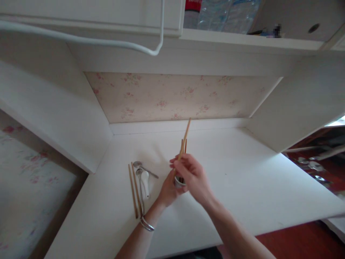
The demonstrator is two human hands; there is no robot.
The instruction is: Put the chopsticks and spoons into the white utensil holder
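Nearest, your bracelet [147,223] appears close to two flat chopsticks [133,190]; a wrist sweep could scatter them. Beyond, your left hand [167,189] curls around a small cup [179,184]; tilting could spill its upright sticks [185,144]. Your right hand [194,176] pinches a slanted chopstick [188,130] above the cup; loosened fingertips could drop it.

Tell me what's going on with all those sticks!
The person's left hand is around a small cup, and the right hand holds a light chopstick over it. Darker chopsticks stick up by that one. Two more chopsticks, two metal spoons and a white spoon lie to the left on the white counter.
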